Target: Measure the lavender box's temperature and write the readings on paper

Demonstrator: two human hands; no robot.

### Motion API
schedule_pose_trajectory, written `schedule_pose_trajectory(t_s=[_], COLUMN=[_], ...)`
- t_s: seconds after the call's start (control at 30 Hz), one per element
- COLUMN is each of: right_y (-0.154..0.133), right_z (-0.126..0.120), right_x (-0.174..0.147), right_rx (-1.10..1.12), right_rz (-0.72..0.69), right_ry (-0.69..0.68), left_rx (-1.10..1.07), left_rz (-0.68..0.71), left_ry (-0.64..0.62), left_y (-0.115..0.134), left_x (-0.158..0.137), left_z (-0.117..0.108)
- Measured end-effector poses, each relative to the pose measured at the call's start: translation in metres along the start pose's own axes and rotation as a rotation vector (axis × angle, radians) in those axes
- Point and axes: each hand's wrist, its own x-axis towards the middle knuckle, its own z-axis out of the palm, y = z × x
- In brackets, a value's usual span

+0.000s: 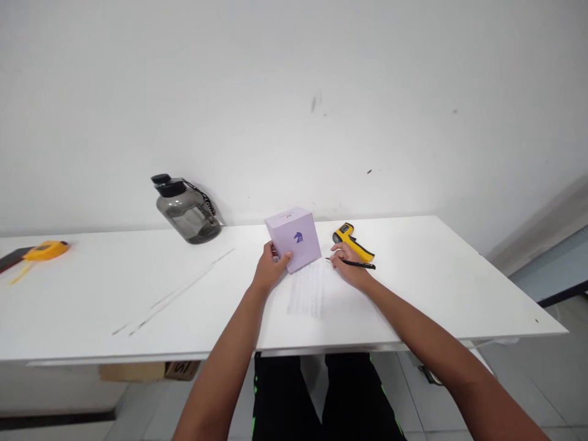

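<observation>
My left hand (272,267) grips the lower left edge of a light purple box (294,239) with a dark horse-head logo on its front. The box is tilted, its top face showing. In my right hand (348,264) is a black pen (356,263), held in a writing grip with the tip pointing left toward the box. Just behind that hand a yellow and black infrared thermometer gun (362,251) lies on the table, partly covered by my fingers. Below the box, faint grey marks (305,294) show on the white surface; I cannot tell whether they are writing or the box's reflection.
A grey transparent water bottle (190,211) with a black cap stands against the wall. On the white table (206,331) at far left lie an orange tape measure (46,250) and a dark object (13,259). A cardboard box (133,371) sits below the front edge.
</observation>
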Motion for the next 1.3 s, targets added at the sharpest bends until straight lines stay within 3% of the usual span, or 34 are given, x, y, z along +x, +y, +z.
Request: schedule_pose_trajectory(t_s=[0.23, 0.93, 1.3], right_y=[0.000, -0.008, -0.003], right_z=[0.003, 0.001, 0.000], right_x=[0.003, -0.001, 0.001], right_rx=[-0.167, -0.164, -0.192], right_rz=[0.012, 0.071, 0.008], right_ry=[-0.034, -0.085, -0.053], left_rx=[-0.016, 0.000, -0.010], left_rz=[0.003, 0.012, 0.003], left_ry=[0.015, -0.005, -0.019], left_y=[0.000, 0.000, 0.006], left_x=[0.000, 0.000, -0.004], left_z=[0.000, 0.000, -0.001])
